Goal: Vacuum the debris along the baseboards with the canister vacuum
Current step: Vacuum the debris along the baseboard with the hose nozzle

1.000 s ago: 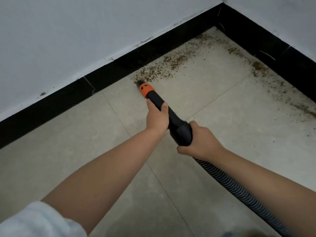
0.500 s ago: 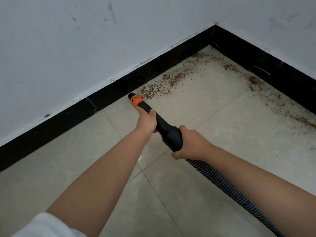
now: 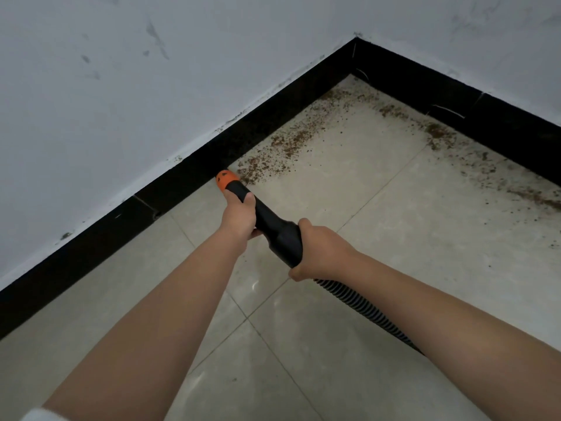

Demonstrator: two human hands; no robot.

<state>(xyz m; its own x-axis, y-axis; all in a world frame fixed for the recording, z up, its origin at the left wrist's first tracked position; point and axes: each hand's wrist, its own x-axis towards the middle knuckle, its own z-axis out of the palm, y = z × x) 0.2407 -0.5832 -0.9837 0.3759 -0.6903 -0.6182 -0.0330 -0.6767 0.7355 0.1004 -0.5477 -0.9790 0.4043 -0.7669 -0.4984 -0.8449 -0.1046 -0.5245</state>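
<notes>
A pale tiled floor (image 3: 425,238) meets white walls at a black baseboard (image 3: 91,253) that turns a corner. Just right of the baseboard's left run, the orange nozzle tip (image 3: 226,179) sits at the near end of the brown debris (image 3: 288,144), which trails along the baseboard to the corner and on along its right run. The left hand (image 3: 239,217) grips the black wand (image 3: 267,226) behind the tip; the right hand (image 3: 321,253) grips its thick end, where the ribbed hose (image 3: 364,311) leaves. Risks, as I judge: the tip may knock the baseboard, skip crumbs lodged in the joint, or scatter them if swept quickly; a taut hose could pull it off line.
</notes>
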